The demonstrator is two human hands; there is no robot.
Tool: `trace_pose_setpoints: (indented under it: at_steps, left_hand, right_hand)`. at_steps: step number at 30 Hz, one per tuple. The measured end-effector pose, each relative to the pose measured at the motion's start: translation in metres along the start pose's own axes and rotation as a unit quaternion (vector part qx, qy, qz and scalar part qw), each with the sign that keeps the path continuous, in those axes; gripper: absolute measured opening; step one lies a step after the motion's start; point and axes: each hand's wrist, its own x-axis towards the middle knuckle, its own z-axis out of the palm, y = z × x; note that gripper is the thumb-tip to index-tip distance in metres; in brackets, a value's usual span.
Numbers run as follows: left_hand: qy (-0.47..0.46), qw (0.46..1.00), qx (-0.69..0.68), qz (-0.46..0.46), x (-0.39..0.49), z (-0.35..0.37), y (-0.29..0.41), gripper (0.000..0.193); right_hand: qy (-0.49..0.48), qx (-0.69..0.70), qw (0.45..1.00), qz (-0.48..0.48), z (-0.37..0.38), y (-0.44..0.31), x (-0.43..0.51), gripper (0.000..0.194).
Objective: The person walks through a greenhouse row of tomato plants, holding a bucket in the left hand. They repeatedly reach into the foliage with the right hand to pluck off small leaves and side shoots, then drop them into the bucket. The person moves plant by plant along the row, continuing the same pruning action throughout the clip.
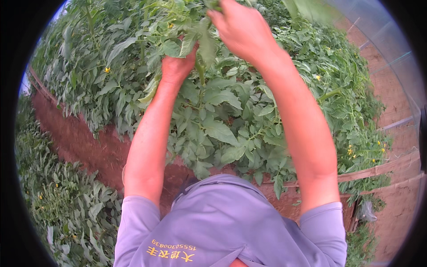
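Observation:
Tomato plants (220, 130) with broad green leaves fill the space before me. My left hand (176, 66) is raised among the upper leaves, its fingers curled and partly covered by a leaf (188, 45). It grips the plant beside a thick green tomato stem (200, 70). Higher and to the right, my right hand (242, 31) is bent over the plant top, blurred. Its fingertips close around a leafy tomato shoot (211, 4) at the picture's upper edge, where part of the grip is cut off. A long leaf (207, 43) hangs between the hands.
Bamboo poles (377, 172) run along the row at right, near a clear plastic sheet wall (393, 36). A reddish soil path (83, 147) separates my row from another plant row (76, 207) at left. Yellow flowers (106, 70) dot the foliage. My shirt (227, 217) bears writing.

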Motion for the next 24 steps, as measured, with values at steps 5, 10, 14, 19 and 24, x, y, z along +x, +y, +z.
trace_pose_setpoints:
  at_steps: [5, 10, 14, 19, 24]
  left_hand:
    - [-0.043, 0.983, 0.001, -0.177, 0.019, 0.008, -0.003, 0.051]
    - [-0.035, 0.979, 0.044, -0.194, 0.037, 0.009, -0.008, 0.050]
    - [-0.053, 0.982, 0.059, -0.173, 0.055, 0.013, -0.015, 0.052]
    - [-0.127, 0.977, 0.095, -0.141, 0.064, 0.030, -0.010, 0.056]
    - [-0.113, 0.978, -0.006, -0.173, 0.062, 0.053, 0.007, 0.049]
  right_hand:
    - [0.062, -0.264, 0.961, -0.061, -0.019, -0.016, 0.078, 0.020]
    - [0.124, -0.146, 0.981, 0.017, -0.021, 0.002, 0.064, 0.025]
    - [0.278, 0.022, 0.952, 0.126, -0.017, 0.019, 0.050, 0.045]
    - [0.141, 0.234, 0.954, 0.123, -0.031, 0.043, 0.031, 0.032]
    - [0.180, -0.072, 0.980, 0.049, -0.042, 0.045, 0.010, 0.052]
